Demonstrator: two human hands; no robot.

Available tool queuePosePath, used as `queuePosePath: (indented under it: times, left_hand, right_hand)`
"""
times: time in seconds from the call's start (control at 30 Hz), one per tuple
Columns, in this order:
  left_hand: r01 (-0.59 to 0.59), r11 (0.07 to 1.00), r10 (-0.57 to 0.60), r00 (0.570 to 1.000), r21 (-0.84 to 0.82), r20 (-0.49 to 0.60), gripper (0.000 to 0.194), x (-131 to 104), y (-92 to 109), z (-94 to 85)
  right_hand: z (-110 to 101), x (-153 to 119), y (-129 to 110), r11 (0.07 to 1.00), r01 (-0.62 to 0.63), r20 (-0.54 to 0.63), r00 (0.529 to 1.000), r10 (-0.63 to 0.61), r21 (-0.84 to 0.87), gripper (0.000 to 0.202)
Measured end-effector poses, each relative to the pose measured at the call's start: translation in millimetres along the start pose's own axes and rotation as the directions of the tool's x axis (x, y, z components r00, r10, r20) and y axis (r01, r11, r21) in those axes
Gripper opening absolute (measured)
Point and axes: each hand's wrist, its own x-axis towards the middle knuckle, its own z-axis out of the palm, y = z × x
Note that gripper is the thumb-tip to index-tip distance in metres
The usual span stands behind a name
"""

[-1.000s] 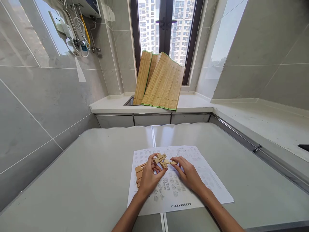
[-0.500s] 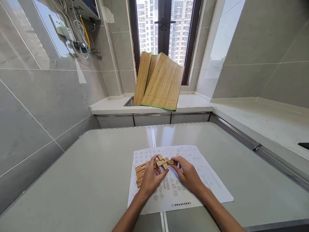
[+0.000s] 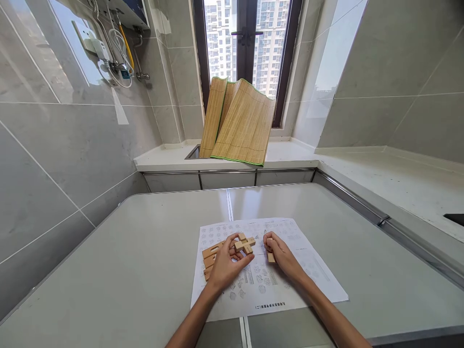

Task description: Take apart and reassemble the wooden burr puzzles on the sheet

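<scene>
My left hand (image 3: 227, 265) is closed around a cross-shaped assembly of interlocked wooden pieces (image 3: 245, 244), held above the printed sheet. To its right, my right hand (image 3: 282, 253) grips a single wooden block (image 3: 271, 257), whose lower end sticks out below the fingers. The two held items are apart. Several notched wooden pieces (image 3: 209, 261) lie side by side on the left part of the sheet, partly hidden by my left hand. The white paper sheet (image 3: 300, 285) shows rows of small puzzle drawings.
Under the sheet is a pale table (image 3: 145, 261) with a seam down its middle. Beyond its far edge, a folded bamboo mat (image 3: 246, 125) leans on a white ledge (image 3: 166, 159) before a window. Pipes and cables (image 3: 119, 53) hang on the left wall.
My right hand has drawn back from the cross-shaped assembly and turned its block downward. A gap now separates the block from the assembly. My left hand has stayed almost still.
</scene>
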Motion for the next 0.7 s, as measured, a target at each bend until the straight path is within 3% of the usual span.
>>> queuePosePath:
  times: [0.1, 0.2, 0.37, 0.57, 0.7]
  left_hand:
    - [0.006, 1.0, -0.007, 0.999, 0.023, 0.041, 0.07, -1.0, 1.2, 0.4]
    - [-0.002, 1.0, 0.001, 0.999, 0.022, 0.047, 0.067, -1.7, 2.3, 0.6]
    - [0.014, 1.0, -0.015, 0.996, 0.02, 0.09, 0.067, -3.5, 2.5, 0.4]
    - [0.004, 0.999, 0.003, 0.991, -0.051, 0.132, 0.063, -3.6, 6.4, -1.0]
    - [0.067, 0.991, -0.05, 0.988, -0.112, 0.147, 0.066, -0.9, 5.9, -0.4]
  right_hand:
    - [1.5, -2.8, -3.5, 0.999, -0.033, 0.125, 0.992, 0.028, 0.035, 0.038]
    - [3.8, -6.4, -9.6, 0.996, 0.026, 0.181, 0.984, -0.01, -0.087, 0.045]
    - [4.1, -8.0, -13.0, 0.963, 0.139, 0.106, 0.987, -0.117, -0.233, 0.043]
    - [3.5, -7.3, -10.8, 0.945, 0.168, 0.086, 0.985, -0.15, -0.28, 0.041]
    - [4.4, -6.8, -9.4, 0.933, 0.177, 0.076, 0.984, -0.162, -0.312, 0.04]
